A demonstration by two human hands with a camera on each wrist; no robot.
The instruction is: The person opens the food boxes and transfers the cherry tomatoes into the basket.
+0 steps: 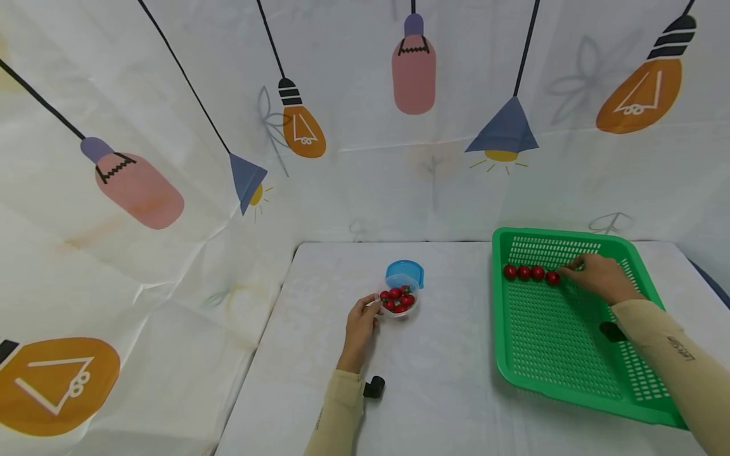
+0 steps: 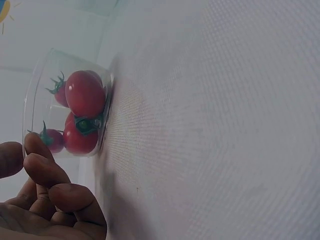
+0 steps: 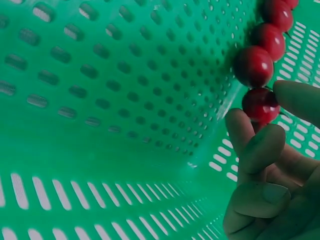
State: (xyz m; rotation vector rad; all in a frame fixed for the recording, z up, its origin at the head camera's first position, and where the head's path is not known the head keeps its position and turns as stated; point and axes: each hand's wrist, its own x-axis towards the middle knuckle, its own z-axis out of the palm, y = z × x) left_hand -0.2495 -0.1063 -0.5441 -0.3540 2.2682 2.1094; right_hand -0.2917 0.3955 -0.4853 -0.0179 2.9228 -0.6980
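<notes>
On the left, my left hand (image 1: 360, 326) pinches the rim of a small clear plastic container (image 1: 383, 311). Several red cherry tomatoes (image 1: 399, 309), some with green stems, fill it; the left wrist view shows the tomatoes (image 2: 86, 95) through its wall. A blue lid (image 1: 405, 272) lies right behind the container. My right hand (image 1: 604, 277) reaches into a green perforated basket (image 1: 547, 348). Between its thumb and fingers it pinches a cherry tomato (image 3: 261, 105) at the near end of a row of several cherry tomatoes (image 3: 253, 66).
Basket and container share a table covered with a white cloth (image 1: 433, 380). A lamp-patterned white sheet (image 1: 365, 190) hangs behind and along the left. The basket's raised rim (image 1: 499, 316) stands between the two hands.
</notes>
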